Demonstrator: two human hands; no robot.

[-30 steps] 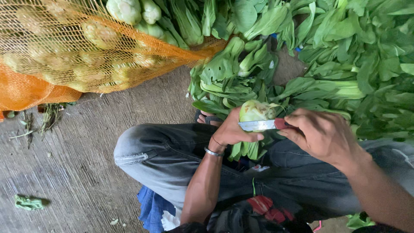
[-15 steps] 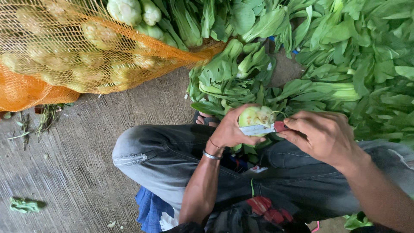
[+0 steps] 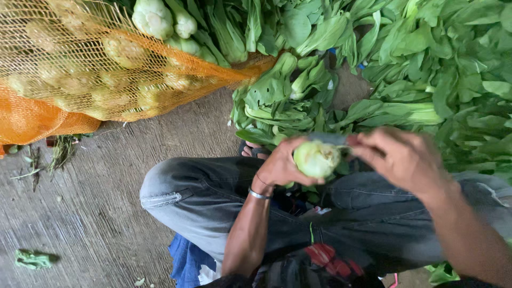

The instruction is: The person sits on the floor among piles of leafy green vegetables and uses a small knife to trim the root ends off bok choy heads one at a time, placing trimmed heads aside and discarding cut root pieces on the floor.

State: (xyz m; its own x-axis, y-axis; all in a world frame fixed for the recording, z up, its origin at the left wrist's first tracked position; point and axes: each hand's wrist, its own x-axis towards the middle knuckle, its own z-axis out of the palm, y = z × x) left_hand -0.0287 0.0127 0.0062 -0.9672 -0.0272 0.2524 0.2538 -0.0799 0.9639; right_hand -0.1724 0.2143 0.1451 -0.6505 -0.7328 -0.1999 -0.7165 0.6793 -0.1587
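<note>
While the left hand [image 3: 280,165] grips a bok choy [image 3: 317,159], the blurred right hand [image 3: 400,157] holds a half-hidden knife [image 3: 326,139].

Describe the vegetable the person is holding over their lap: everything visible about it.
The bok choy shows its pale, yellow-green rounded base end toward the camera, looking freshly trimmed and slightly blurred. Its dark green leaves hang down behind the left hand, which grips it from the left side. The right hand holds a knife whose blade lies across the base's upper edge. It sits above the grey-trousered knees, near the heap of greens.
</note>
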